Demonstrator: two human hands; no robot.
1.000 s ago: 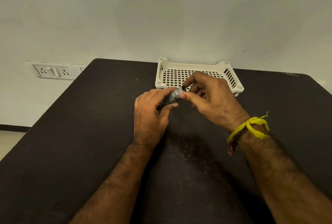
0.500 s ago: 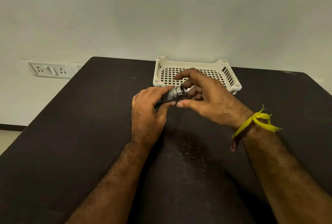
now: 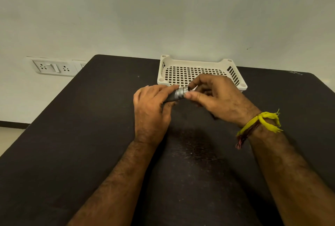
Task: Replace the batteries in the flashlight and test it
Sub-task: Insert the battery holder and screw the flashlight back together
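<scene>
While the left hand [image 3: 150,106] wraps the dark body of the flashlight [image 3: 176,95], the right hand [image 3: 215,97] works at the silver knurled end, above the black bench [image 3: 90,135]. The left fingers are clamped round the barrel; the right thumb and forefinger are pinched on the silver collar, with the remaining right fingers curled beneath. The long axis runs from lower left to upper right, so the silver end points toward the right hand, which is the nearer one for any turning or pulling motion along that axis. Whether the end cap is being loosened or tightened cannot be told. No loose batteries are visible. A white perforated tray [image 3: 237,82] sits on the bench just behind the hands, apparently empty where visible, and its front rim lies close to the right knuckles. A wall socket [image 3: 52,67] is well apart at left. A yellow thread band [image 3: 262,120] circles the right wrist.
</scene>
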